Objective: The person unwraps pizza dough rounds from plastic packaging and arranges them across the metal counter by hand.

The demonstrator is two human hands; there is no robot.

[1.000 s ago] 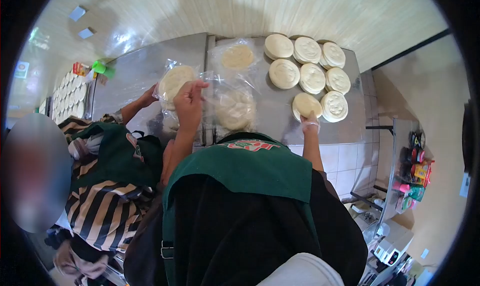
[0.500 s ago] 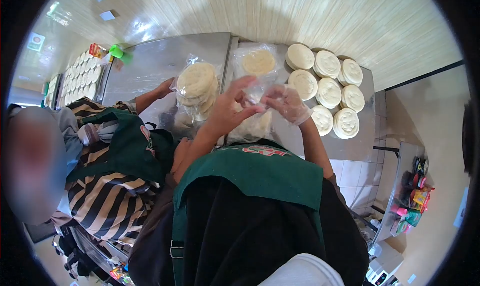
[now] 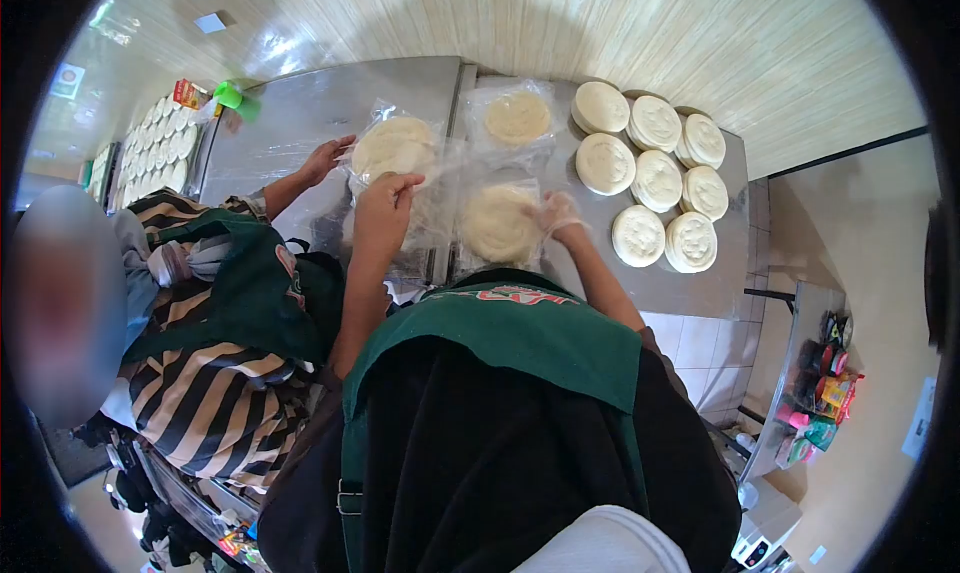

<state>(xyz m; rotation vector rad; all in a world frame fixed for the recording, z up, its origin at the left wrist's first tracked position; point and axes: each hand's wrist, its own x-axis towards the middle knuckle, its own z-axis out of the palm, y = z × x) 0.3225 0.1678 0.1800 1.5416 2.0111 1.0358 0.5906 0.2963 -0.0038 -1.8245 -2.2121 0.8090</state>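
Observation:
My left hand (image 3: 388, 210) is at the near edge of the bagged flatbread stack on the left, fingers pinched on a thin clear plastic sheet (image 3: 445, 160) that is smeared by motion. In a clear glove, my right hand (image 3: 561, 215) touches or hovers at the right edge of a pale round flatbread (image 3: 500, 223) lying on plastic in front of me; its fingers are blurred. Behind that one, another flatbread (image 3: 518, 118) lies on clear plastic. A co-worker's hand (image 3: 328, 159) reaches to the left side of the bagged stack (image 3: 395, 145).
Several stacks of flatbreads (image 3: 657, 181) stand on the right of the metal table (image 3: 690, 298). A green cup (image 3: 228, 95) and a red packet (image 3: 188, 94) sit at the far left, near a tray of rounds (image 3: 160, 153). A co-worker in a green apron (image 3: 240, 283) stands close on my left.
My hands have parted: the left moved left toward the bagged stack, the right moved down beside the near flatbread. That flatbread is now uncovered to view. The co-worker's hand shifted slightly up.

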